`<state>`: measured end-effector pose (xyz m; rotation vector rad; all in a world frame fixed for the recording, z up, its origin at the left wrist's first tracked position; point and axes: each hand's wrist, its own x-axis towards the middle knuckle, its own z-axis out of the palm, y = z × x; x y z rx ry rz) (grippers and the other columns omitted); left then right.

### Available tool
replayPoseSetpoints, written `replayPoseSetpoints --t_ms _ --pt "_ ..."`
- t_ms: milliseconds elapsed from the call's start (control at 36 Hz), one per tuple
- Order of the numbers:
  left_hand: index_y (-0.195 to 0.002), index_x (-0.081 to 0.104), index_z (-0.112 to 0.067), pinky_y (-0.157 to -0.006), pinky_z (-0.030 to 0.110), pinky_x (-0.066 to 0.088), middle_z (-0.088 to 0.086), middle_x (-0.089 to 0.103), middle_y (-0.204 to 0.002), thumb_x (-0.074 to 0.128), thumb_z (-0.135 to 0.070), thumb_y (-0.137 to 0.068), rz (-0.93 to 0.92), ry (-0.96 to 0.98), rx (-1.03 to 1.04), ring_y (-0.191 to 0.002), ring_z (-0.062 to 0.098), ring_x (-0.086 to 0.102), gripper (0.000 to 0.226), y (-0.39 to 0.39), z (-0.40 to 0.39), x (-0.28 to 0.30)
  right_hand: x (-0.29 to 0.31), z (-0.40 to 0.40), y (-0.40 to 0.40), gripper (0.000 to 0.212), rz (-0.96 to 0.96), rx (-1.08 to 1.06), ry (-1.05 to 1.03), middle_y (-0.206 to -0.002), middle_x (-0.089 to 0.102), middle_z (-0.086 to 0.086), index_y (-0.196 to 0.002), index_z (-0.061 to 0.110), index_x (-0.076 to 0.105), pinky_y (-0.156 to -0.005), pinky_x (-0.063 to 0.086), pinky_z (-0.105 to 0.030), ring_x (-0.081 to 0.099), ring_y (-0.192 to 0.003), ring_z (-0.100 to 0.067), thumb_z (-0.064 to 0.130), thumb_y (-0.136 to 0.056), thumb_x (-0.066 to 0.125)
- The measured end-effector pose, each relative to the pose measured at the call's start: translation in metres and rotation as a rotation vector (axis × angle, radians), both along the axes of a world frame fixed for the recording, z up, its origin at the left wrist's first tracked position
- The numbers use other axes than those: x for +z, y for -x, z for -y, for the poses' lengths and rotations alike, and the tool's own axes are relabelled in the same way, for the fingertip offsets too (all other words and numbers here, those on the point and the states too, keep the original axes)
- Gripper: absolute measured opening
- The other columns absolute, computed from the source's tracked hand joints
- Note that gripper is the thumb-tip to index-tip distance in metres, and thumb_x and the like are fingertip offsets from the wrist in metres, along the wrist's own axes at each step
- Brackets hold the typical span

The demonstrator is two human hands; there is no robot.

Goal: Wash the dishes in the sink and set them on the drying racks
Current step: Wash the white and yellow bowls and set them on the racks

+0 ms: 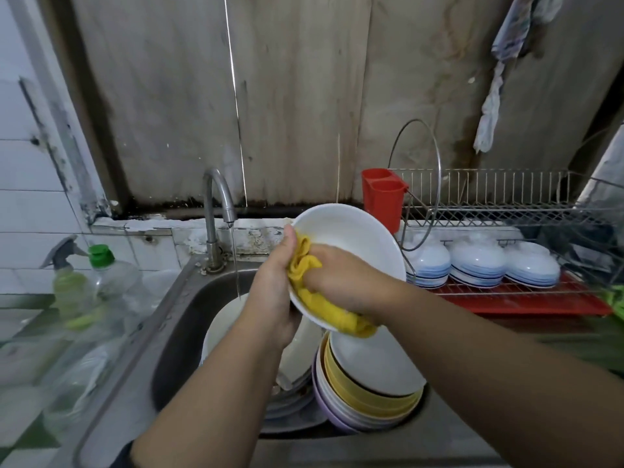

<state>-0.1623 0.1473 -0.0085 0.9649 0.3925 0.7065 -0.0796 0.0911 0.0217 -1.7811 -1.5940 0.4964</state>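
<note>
The left hand (273,282) grips the left rim of one white bowl (351,244), thumb on the inside, and holds it tilted above the sink (182,319). The right hand (341,278) presses one yellow cloth (324,305) into the bowl, fingers curled around it. One tap (217,211) runs a thin stream just left of the hands. In the sink, one stack of bowls (368,390) stands at the right, and flat plates (290,396) lie beside it; I cannot count them exactly. On the drying rack (506,211), three piles of blue-striped bowls (476,265) sit upside down, one red holder (383,197) hangs at its left end, and the top shelf has open room. Two bottles (98,282) stand left of the sink.
</note>
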Motion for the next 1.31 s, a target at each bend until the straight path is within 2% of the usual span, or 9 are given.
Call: replayPoseSetpoints --t_ms 139,278,389,472,583,722,917,1083,1306 --pt "-0.125 0.057 -0.010 -0.063 0.032 0.058 0.014 0.070 -0.101 0.050 -0.052 -0.076 0.030 -0.044 0.077 -0.084 0.024 0.070 0.065 0.004 -0.012 0.002 0.011 0.004 -0.013 0.018 0.761 0.156 0.437 -0.112 0.053 -0.008 -0.109 0.016 0.049 -0.081 0.042 -0.031 0.047 -0.104 -0.027 0.020 -0.091 0.051" --pt "-0.131 0.054 -0.014 -0.079 0.043 0.055 0.014 0.066 -0.117 0.050 -0.057 -0.073 0.025 -0.118 0.099 -0.103 0.031 0.065 0.072 0.006 -0.028 0.021 0.039 0.012 -0.034 0.076 0.823 0.357 0.670 -0.159 0.000 -0.002 -0.152 0.024 0.004 -0.115 0.010 -0.034 0.004 -0.145 -0.021 0.029 -0.095 0.053" --pt "-0.128 0.057 -0.023 -0.081 0.050 0.053 0.011 0.067 -0.118 0.053 -0.056 -0.074 -0.093 -0.170 0.036 -0.105 0.032 0.065 0.063 0.008 -0.035 0.031 0.034 0.017 -0.057 0.087 1.136 0.334 0.467 -0.158 0.015 0.006 -0.151 0.030 -0.003 -0.109 0.024 -0.032 0.023 -0.140 -0.017 0.034 -0.091 0.059" --pt "-0.128 0.057 -0.018 -0.094 0.056 0.046 0.015 0.065 -0.120 0.065 -0.049 -0.064 -0.095 -0.077 -0.002 -0.110 0.036 0.062 0.072 0.009 -0.038 0.036 0.024 0.016 -0.073 0.083 1.431 0.220 -0.038 -0.136 0.051 -0.001 -0.148 0.018 0.031 -0.081 0.038 -0.034 0.055 -0.108 -0.022 0.027 -0.076 0.070" --pt "-0.126 0.059 -0.012 -0.094 0.053 0.044 0.015 0.066 -0.109 0.065 -0.031 -0.065 0.045 0.031 0.055 -0.099 0.035 0.062 0.064 0.007 -0.035 0.038 -0.010 0.011 -0.051 0.054 1.131 0.107 -0.350 -0.091 0.066 0.001 -0.112 0.021 0.068 -0.066 0.036 -0.027 0.057 -0.076 -0.021 0.044 -0.064 0.059" --pt "-0.131 0.049 -0.031 -0.090 0.046 0.049 0.005 0.065 -0.115 0.060 -0.015 -0.083 0.134 -0.096 0.253 -0.098 0.024 0.065 0.052 -0.008 -0.004 0.026 -0.026 -0.006 -0.011 0.032 0.677 -0.128 -0.231 -0.115 0.049 0.007 -0.117 0.031 0.057 -0.088 0.037 -0.031 0.043 -0.106 -0.023 0.028 -0.086 0.060" --pt "-0.122 0.058 -0.006 -0.099 0.064 0.037 0.025 0.062 -0.118 0.052 -0.028 -0.081 -0.012 0.037 0.003 -0.105 0.042 0.059 0.047 0.013 -0.041 0.038 0.014 0.004 -0.067 0.048 1.206 0.193 -0.313 -0.082 0.063 0.003 -0.104 0.023 0.073 -0.059 0.047 -0.033 0.058 -0.071 -0.022 0.028 -0.058 0.062" --pt "-0.133 0.045 -0.021 -0.091 0.053 0.048 0.015 0.062 -0.121 0.070 -0.038 -0.065 0.027 -0.112 0.170 -0.108 0.034 0.062 0.074 -0.007 -0.016 0.039 -0.010 -0.007 -0.022 0.029 0.737 -0.026 -0.312 -0.108 0.052 -0.005 -0.107 0.017 0.061 -0.081 0.036 -0.035 0.041 -0.095 -0.024 0.018 -0.080 0.051" --pt "-0.100 0.064 -0.011 -0.084 0.048 0.047 0.016 0.067 -0.094 0.053 -0.031 -0.082 -0.024 -0.042 0.148 -0.085 0.032 0.063 0.029 0.002 -0.024 0.051 0.012 0.004 -0.047 0.048 0.996 0.075 -0.261 -0.089 0.057 0.001 -0.112 0.024 0.068 -0.065 0.031 -0.034 0.057 -0.084 -0.026 0.032 -0.066 0.055"
